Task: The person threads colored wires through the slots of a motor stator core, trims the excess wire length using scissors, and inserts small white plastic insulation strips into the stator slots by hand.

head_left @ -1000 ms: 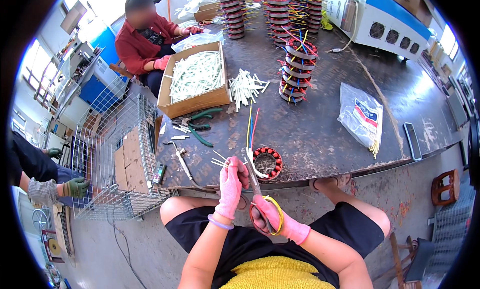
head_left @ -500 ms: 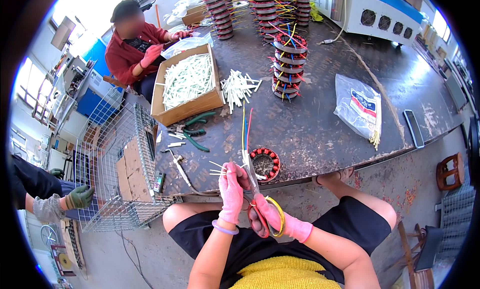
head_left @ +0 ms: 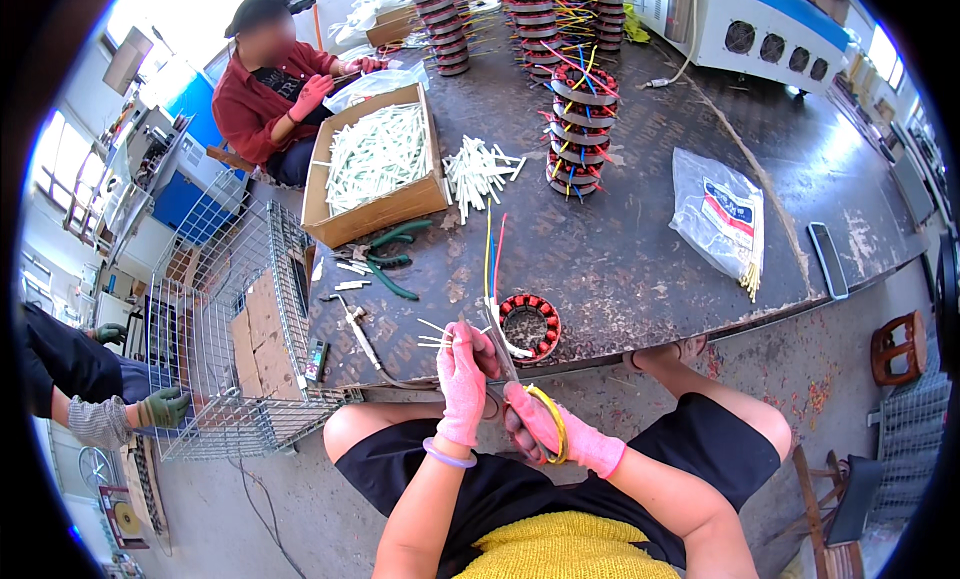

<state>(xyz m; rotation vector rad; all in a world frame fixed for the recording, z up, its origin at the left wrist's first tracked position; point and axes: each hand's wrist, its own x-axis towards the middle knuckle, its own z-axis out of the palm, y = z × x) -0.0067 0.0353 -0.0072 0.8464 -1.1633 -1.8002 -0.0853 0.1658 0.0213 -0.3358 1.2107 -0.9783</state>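
At the near edge of the dark bench [head_left: 640,269], both pink-gloved hands work close together just in front of a red-rimmed stator core [head_left: 530,327] that sits on the bench with yellow, red and blue lead wires [head_left: 492,249] rising from it. The left hand [head_left: 462,379] is pressed closed around a few thin white sleeves [head_left: 432,335] and the lower ends of the leads; the right hand [head_left: 535,424] is curled through the yellow handles of scissors [head_left: 515,384], whose blades point up toward the core. To do this step well, I judge the leads should be kept taut and bunched by the left hand so the blades meet them squarely, cutting clear of the winding and the glove. Green-handled pliers [head_left: 385,259], a cardboard box of white sleeves [head_left: 375,164] and a wire basket [head_left: 235,329] lie to the left. Against the frame half a second earlier, the hands and core look nearly unchanged; the view has shifted slightly, and the co-worker's gloved hand at far left sits lower
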